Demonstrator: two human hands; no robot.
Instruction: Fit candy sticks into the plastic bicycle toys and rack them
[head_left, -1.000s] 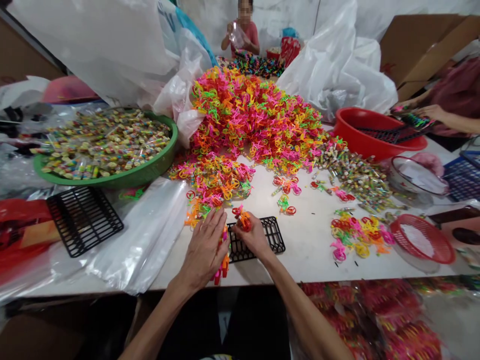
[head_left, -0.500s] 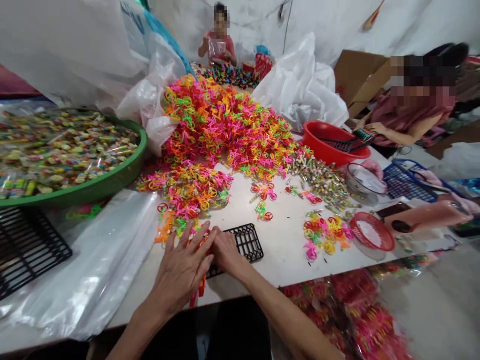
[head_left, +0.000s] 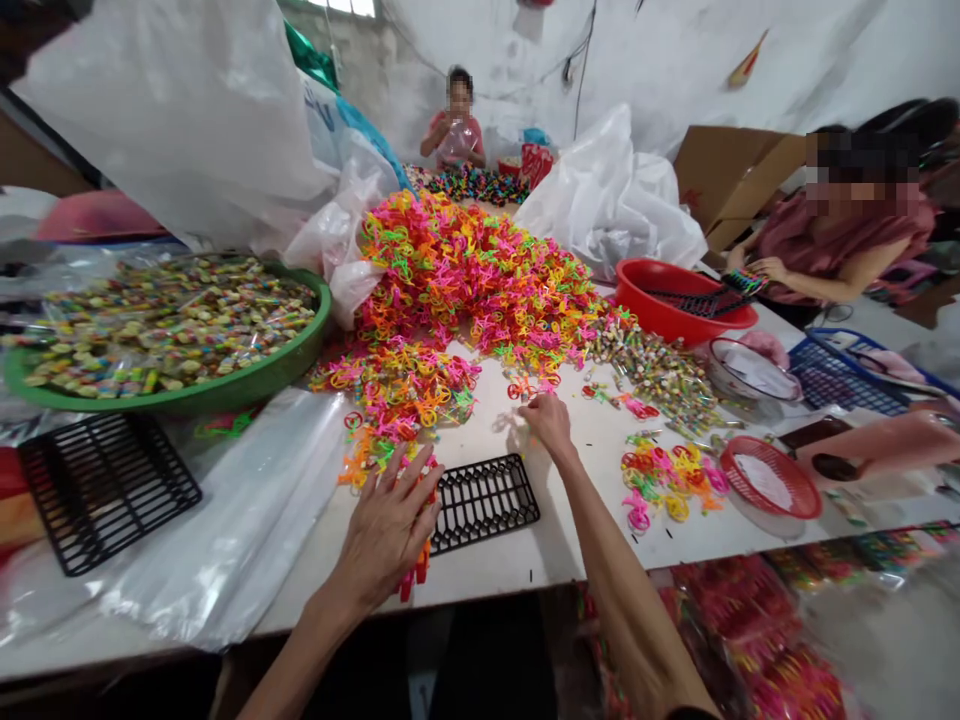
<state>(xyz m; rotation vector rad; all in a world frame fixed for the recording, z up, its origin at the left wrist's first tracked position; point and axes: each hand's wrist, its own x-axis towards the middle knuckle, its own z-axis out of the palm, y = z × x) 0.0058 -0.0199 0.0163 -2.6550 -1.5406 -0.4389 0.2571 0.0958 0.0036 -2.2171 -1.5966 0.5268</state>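
Observation:
A black plastic grid tray (head_left: pixel 486 502) lies on the white table (head_left: pixel 592 520) in front of me. My left hand (head_left: pixel 388 533) rests at its left end, fingers spread over a row of orange and red plastic toys (head_left: pixel 415 578) that pokes out under the palm. My right hand (head_left: pixel 547 422) reaches beyond the tray, fingers pinched around small bright plastic toys below a loose red toy (head_left: pixel 521 388). A big heap of neon plastic toys (head_left: pixel 480 285) fills the table's middle.
A green basin of wrapped sweets (head_left: pixel 161 335) stands left, above a second black grid (head_left: pixel 105 488) and clear plastic sheets (head_left: pixel 247 510). A red basin (head_left: pixel 679 305), a small red basket (head_left: pixel 769 478) and a smaller toy pile (head_left: pixel 667 480) lie right. Two other people sit at the back and right.
My right hand left the tray's left end and reached forward to the loose toys beyond it. My left hand stayed on the row of toys. The camera view shifted.

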